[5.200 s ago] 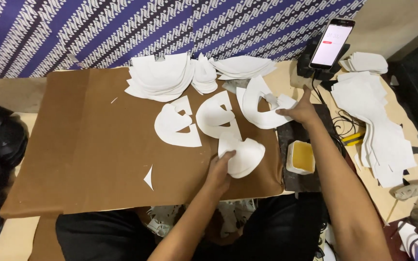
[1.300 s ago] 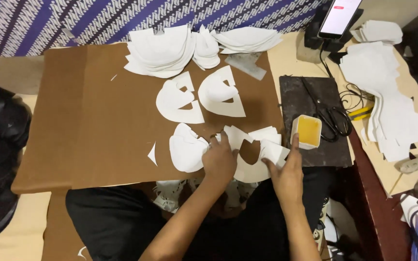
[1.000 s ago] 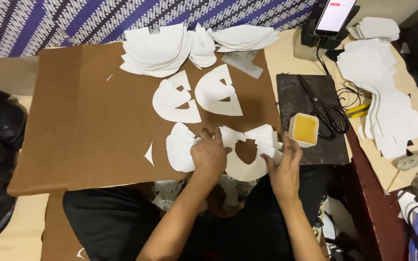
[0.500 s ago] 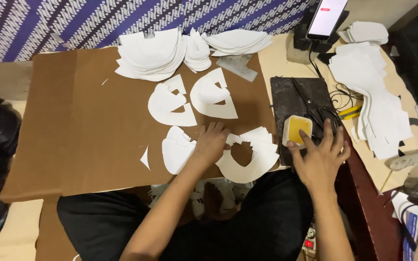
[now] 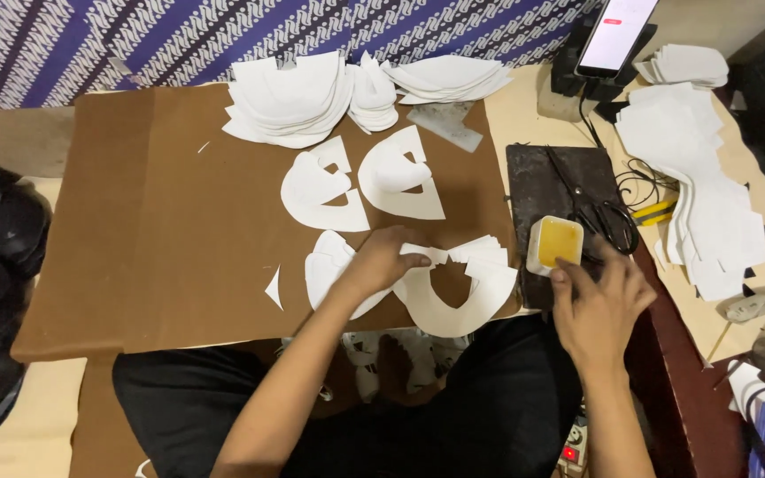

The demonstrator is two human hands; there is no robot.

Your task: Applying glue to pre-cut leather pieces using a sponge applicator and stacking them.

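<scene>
Here we press a white curved cutout flat on the brown tabletop with our open left hand, while our right hand, fingers loose, apparently dips into the small yellow glue tub; gluing seems next.

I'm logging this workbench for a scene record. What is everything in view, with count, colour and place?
brown board: one, brown, centre
stacks of cut pieces: several, white, board's far edge
curved pieces: two, white, mid-board
fanned piece: one, white, near edge
small tub: one, white with yellow contents, on the dark slab
dark slab: one, right of board
scissors: one pair, black, on slab
phone: one, lit, top right
patterned cloth: blue and white, behind
left hand: flat on white pieces
right hand: fingers at the tub
</scene>
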